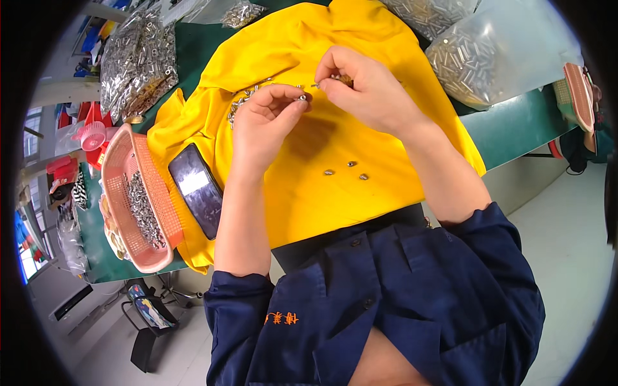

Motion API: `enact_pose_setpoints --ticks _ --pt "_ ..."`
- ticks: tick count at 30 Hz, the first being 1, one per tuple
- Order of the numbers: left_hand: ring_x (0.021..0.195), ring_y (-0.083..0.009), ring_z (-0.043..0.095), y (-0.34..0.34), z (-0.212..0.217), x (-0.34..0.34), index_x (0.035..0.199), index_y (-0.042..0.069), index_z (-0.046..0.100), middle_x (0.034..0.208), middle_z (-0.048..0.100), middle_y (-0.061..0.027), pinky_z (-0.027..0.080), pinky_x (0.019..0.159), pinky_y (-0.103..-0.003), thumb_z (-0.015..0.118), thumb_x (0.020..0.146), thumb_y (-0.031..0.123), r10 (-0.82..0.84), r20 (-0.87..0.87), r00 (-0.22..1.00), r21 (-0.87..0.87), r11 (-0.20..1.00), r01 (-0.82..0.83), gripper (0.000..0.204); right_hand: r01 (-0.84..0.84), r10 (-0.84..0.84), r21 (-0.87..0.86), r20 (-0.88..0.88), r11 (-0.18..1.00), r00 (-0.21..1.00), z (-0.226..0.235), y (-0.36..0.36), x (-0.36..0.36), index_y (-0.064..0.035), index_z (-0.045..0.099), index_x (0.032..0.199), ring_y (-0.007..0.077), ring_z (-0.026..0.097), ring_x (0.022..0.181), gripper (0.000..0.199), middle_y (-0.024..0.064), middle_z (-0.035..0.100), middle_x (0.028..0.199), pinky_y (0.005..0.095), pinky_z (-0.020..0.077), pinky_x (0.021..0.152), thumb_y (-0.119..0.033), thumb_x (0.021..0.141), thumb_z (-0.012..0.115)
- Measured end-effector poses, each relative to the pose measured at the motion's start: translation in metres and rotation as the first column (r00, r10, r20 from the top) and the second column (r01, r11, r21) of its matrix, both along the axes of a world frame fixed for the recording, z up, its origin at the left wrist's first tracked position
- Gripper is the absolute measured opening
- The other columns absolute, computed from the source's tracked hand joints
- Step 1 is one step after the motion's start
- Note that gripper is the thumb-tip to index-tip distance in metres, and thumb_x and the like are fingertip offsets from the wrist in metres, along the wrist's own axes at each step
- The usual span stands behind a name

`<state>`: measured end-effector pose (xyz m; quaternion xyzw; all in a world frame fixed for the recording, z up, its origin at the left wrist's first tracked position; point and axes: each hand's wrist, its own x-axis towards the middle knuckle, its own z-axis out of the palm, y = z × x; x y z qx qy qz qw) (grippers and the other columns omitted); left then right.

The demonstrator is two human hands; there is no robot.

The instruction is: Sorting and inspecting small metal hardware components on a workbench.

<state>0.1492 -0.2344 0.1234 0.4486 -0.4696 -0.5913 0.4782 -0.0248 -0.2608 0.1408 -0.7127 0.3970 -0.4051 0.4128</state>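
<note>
The left hand (267,119) pinched a small metal sleeve (302,97) between thumb and forefinger; the right hand (364,90) gripped a thin pin (317,84) beside it, above the yellow cloth (322,186) mid-desk. 3 loose sleeves (347,170) lay nearer. A phone (196,190) and pink basket (138,199) sat toward the desk's left edge.

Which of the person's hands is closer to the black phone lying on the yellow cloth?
The left hand. It is just up and to the right of the phone, with its forearm passing right beside it. The right hand is farther off, beyond the left hand, up and to the right.
</note>
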Motion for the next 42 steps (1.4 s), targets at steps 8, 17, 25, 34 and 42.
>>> enact_pose_setpoints --ticks 8,17,25,34,42 --pt "0.076 -0.0114 0.058 0.003 0.006 0.001 0.091 -0.003 0.058 0.085 0.06 -0.0062 0.046 0.072 -0.021 0.057 0.076 -0.003 -0.041 -0.07 0.997 0.004 0.999 0.042 0.015 -0.138 0.136 0.195 0.025 0.971 0.99 0.009 0.006 0.0 -0.003 0.047 0.079 0.0056 0.041 0.062 0.004 -0.0017 0.046 0.068 0.0198 0.0358 0.055 -0.005 0.076 0.048" --pt "0.074 -0.011 0.058 0.004 0.008 -0.004 0.088 -0.003 0.059 0.083 0.061 -0.006 0.047 0.07 -0.021 0.058 0.075 -0.003 -0.016 0.045 0.999 -0.026 1.0 0.017 0.013 -0.053 0.034 -0.101 -0.179 0.993 0.983 0.01 0.012 0.004 -0.0029 0.048 0.073 0.0257 0.052 0.054 0.006 0.0126 0.051 0.059 0.0326 0.0401 0.05 -0.008 0.07 0.05" --pt "0.071 -0.0104 0.059 0.002 0.002 -0.008 0.087 -0.003 0.059 0.079 0.062 -0.0054 0.047 0.066 -0.02 0.057 0.075 -0.003 0.064 0.27 0.961 -0.074 0.996 -0.046 0.012 0.009 -0.063 -0.216 -0.242 0.976 0.968 -0.006 0.013 0.012 -0.0035 0.046 0.075 0.0289 0.052 0.058 0.005 0.0137 0.052 0.062 0.0355 0.0404 0.052 -0.008 0.072 0.048" --pt "0.076 -0.011 0.059 -0.002 0.004 0.003 0.094 -0.002 0.059 0.085 0.061 -0.0054 0.045 0.069 -0.019 0.056 0.076 -0.002 0.097 0.232 0.968 -0.091 0.993 -0.077 0.018 0.028 -0.043 0.19 0.077 0.981 0.996 -0.002 0.002 0.0 -0.0022 0.048 0.079 0.0066 0.041 0.056 0.008 0.0 0.047 0.063 0.0215 0.035 0.05 -0.01 0.077 0.049" --pt "0.076 -0.0133 0.057 0.002 0.005 0.001 0.096 0.0 0.058 0.088 0.059 -0.0058 0.045 0.069 -0.023 0.056 0.079 0.003 0.145 0.058 0.988 -0.021 0.989 -0.144 0.016 -0.049 0.035 0.189 0.078 0.981 0.996 0.006 0.007 0.003 -0.0019 0.048 0.077 0.0072 0.04 0.055 0.007 0.0 0.046 0.061 0.0215 0.0348 0.05 -0.009 0.075 0.049"
